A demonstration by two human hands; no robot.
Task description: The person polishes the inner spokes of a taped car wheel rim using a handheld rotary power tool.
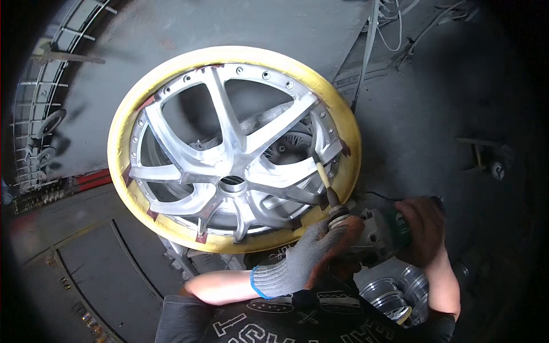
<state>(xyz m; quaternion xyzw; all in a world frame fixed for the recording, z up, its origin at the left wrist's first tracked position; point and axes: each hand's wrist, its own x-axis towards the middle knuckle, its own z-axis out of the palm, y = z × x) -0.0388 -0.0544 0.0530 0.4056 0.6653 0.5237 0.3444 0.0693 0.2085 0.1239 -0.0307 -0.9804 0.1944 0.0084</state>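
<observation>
A silver spoked wheel (234, 151) lies before me, its outer rim wrapped in yellow tape (123, 171). Dark red patches sit at several spoke ends. My left hand (320, 248), in a grey glove with a blue cuff, is closed round the front neck of a power tool (372, 234). My right hand (422, 228) is wrapped round the tool's green rear body. The tool's slim pale tip (322, 171) points up and left and reaches the end of a spoke at the wheel's right side; whether it touches cannot be told.
Several metal wheels (394, 291) are on the floor below the tool. A wire rack (40, 114) stands at the far left, above a red bar (91, 180). Cables (394, 28) hang at the upper right. A metal stand (477, 151) is at the right.
</observation>
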